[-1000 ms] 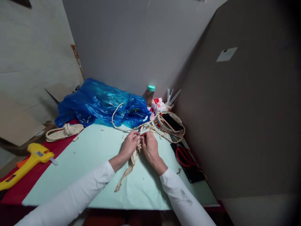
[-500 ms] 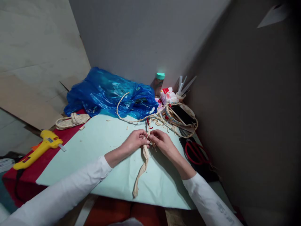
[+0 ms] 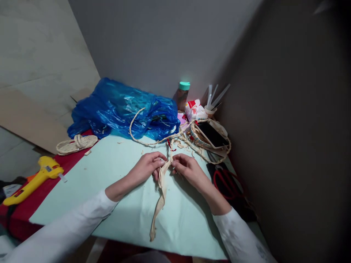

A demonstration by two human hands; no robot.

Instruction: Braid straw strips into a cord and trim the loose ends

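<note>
Both hands work at the near end of a pale braided cord made of dried plant fibre, which runs back to a basket. My left hand pinches the cord's loose strands. Opposite it, my right hand has thumb and fingers closed on the cord at the join. A wide tan fibre strip hangs from between the hands toward the table's front edge. Something red is tied around the cord just beyond my fingers. The exact grip of the fingertips is partly hidden.
At the left lie a yellow glue gun and a woven sandal. Behind are a blue plastic bag and a jar with a green lid. A phone rests on the basket; red-handled scissors lie at right.
My hands have drawn slightly apart, the left one moving left. The wide strip now shows more fully between them. The whole view has shifted a little.
</note>
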